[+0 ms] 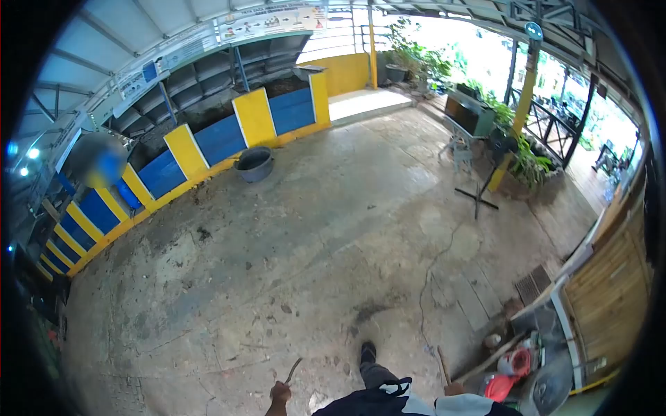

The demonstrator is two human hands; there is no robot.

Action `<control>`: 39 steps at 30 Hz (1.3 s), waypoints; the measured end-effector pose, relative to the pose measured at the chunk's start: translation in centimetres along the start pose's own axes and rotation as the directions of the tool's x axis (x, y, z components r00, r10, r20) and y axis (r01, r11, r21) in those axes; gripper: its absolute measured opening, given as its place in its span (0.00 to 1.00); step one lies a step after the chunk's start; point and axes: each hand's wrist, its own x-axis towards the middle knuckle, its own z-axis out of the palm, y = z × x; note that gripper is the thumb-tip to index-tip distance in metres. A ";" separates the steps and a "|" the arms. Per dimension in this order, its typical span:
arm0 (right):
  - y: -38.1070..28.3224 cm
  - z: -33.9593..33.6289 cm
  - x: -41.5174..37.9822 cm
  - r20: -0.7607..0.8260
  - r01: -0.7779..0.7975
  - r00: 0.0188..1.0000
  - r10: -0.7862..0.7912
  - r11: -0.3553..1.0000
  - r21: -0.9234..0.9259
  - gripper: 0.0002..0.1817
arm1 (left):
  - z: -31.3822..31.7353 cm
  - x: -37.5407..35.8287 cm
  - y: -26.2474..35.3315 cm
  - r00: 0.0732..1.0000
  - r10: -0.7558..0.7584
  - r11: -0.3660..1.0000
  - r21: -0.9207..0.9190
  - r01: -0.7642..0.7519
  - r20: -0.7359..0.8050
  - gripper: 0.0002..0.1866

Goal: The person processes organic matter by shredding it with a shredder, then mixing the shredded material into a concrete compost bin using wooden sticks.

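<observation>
At the bottom edge, my left hand [280,392] is closed around a thin, curved, dark piece [294,369], perhaps a blade or a bent stick; its kind is too small to make out. Partly hidden by my clothing, my right hand [454,390] is closed on a wooden stick [442,365] that points forward over the floor. Below me, one dark shoe [368,352] is on the concrete.
Blue and yellow walled bays [253,119] run along the left, with a grey tub [254,165] before them. A fan stand [476,201] trails a cable [424,295]. Red containers [515,362] and a large basin [550,385] crowd the right, beside a wooden panel [610,298].
</observation>
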 end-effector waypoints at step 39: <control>-75.7 -35.8 43.1 0.177 -0.208 0.951 -0.255 -0.103 0.973 0.19 | -23.1 59.5 85.2 0.558 0.782 0.596 -0.068 -0.800 0.279 0.19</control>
